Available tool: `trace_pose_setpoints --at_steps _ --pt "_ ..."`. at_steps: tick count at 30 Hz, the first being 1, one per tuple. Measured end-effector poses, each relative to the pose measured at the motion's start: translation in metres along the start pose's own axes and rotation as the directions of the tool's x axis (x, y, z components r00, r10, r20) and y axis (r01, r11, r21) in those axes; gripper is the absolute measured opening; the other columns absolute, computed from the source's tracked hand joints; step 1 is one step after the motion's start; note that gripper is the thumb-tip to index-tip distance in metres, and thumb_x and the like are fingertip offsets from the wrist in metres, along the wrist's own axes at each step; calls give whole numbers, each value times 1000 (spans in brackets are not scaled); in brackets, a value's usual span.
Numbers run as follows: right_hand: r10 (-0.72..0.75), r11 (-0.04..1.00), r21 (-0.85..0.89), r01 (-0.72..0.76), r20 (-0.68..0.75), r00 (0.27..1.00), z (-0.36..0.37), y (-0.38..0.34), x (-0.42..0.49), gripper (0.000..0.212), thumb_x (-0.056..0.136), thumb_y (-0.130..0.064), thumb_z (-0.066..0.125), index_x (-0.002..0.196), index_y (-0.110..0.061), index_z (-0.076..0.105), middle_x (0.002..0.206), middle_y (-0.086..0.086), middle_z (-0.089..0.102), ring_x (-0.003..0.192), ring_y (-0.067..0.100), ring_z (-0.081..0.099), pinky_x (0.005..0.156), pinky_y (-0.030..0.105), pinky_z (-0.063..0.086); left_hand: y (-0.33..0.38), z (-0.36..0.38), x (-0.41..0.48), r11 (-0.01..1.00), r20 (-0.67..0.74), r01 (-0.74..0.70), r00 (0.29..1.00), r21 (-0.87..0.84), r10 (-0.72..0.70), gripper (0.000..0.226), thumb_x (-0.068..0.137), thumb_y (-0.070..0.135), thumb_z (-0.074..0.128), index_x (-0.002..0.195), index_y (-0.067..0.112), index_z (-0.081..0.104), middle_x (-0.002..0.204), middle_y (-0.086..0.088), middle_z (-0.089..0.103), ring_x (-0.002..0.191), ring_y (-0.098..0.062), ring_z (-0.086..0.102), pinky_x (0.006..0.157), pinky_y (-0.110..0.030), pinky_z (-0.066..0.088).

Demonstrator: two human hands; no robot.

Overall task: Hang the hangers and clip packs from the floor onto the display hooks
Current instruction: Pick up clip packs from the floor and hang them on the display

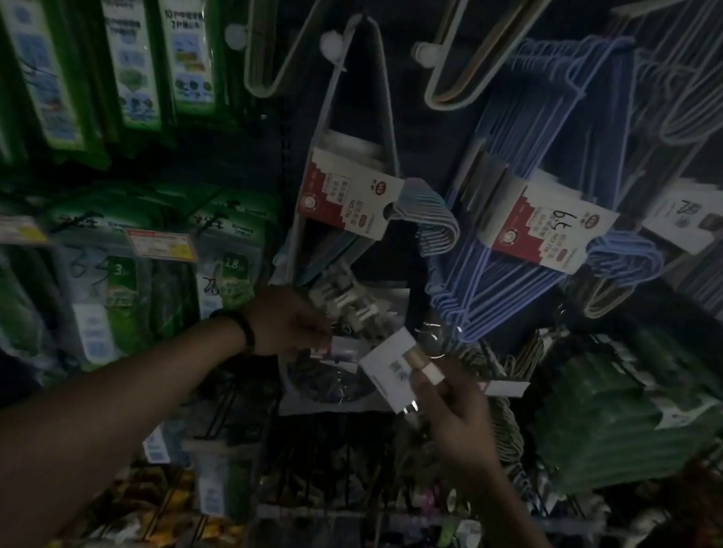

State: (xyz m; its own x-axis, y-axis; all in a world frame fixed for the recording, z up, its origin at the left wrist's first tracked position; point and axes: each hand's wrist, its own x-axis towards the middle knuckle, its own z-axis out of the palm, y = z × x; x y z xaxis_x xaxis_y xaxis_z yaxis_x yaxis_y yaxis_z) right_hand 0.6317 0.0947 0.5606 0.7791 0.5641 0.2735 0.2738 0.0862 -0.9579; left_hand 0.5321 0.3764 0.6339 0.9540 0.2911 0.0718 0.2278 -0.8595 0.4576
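Two hands, left hand [289, 324], right hand [455, 414], two red-and-white labelled hanger bundles [346, 197] [545, 223], one black wristband [239, 332]

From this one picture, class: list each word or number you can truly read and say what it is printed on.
"1.8": green pack under the yellow price tag.
"3": green pack left of it.
"10": top of tall green pack.
Red-and-white hanger cards, held white card: print blurred, unreadable.
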Motion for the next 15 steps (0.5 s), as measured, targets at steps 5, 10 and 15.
trace_pose_setpoints --at_steps 5,10,15 --pt "-55 991 -106 76 186 981 -17 30 -2 39 102 -42 51 97 -11 74 95 7 74 91 24 70 78 39 55 -5 -8 3 992 59 -83 995 93 78 18 91 18 79 109 18 82 115 0 78 107 -16 72 93 -26 53" --pt "4 886 -413 211 461 887 -14 42 4 16 100 -42 65 106 -42 80 100 -28 75 88 -5 72 68 17 55 0 -9 11 999 113 -15 993 -34 19 11 89 34 82 99 29 84 87 22 77 75 5 72 83 -28 61" --pt "-81 576 -633 517 586 807 20 47 32 29 104 -46 55 124 -32 72 115 -9 75 97 8 71 78 31 57 0 -7 8 998 61 -56 996 -34 58 12 89 29 82 100 24 84 84 23 76 63 16 65 70 -13 55"
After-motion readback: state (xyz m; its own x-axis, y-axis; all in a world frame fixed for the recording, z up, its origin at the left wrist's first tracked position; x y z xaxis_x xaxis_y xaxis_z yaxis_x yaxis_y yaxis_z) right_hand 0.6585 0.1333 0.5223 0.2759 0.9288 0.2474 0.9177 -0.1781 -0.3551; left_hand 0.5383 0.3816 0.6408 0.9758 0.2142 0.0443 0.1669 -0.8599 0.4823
